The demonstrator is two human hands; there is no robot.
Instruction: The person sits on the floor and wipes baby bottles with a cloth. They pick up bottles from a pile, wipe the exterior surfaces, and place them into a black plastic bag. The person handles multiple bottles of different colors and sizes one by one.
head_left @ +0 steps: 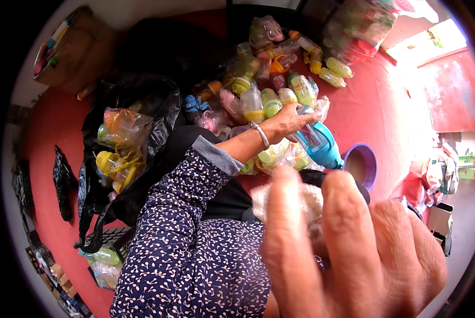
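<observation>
My left hand (pixel 291 121), with a bangle at the wrist, reaches over the pile and grips a blue water bottle (pixel 325 147). The bottle tilts, its wider blue end toward the right. Large and close to the camera, my right hand (pixel 354 249) has its fingers curled round a crumpled white cloth (pixel 311 205). Several plastic bottles lie heaped beyond and below my left arm, among them a green-yellow bottle (pixel 302 89) and a clear bottle with a yellow base (pixel 252 105). Many are in clear wrapping.
A purple tub (pixel 360 165) stands right of the blue bottle on the red floor (pixel 378 100). To the left, an open black plastic bag (pixel 166 100) holds wrapped bottles. A cardboard box (pixel 81 53) stands at the far left, with a dark crate (pixel 118 241) at the near left.
</observation>
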